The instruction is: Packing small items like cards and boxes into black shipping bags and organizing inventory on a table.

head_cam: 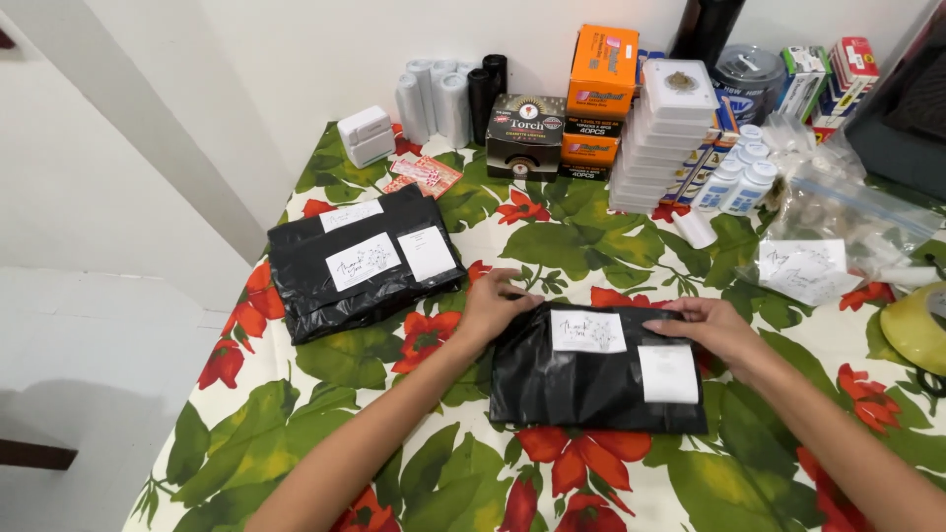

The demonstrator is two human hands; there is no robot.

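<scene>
A black plastic mailer parcel (581, 384) with two white labels lies flat on the flowered tablecloth (325, 394) in front of me. My left hand (490, 303) grips its upper left corner, fingers curled over the edge. My right hand (711, 325) pinches the upper right edge beside the small blank white label. To the left lies a stack of similar black parcels (360, 266), each with white labels, apart from both hands.
At the table's back stand white and black rolls (448, 94), a dark box (527, 133), orange boxes (601, 79), stacked white containers (670, 128) and small white bottles (734, 177). A clear zip bag (847, 212) and a yellow tape roll (916, 325) lie right. The table's left edge drops to the floor.
</scene>
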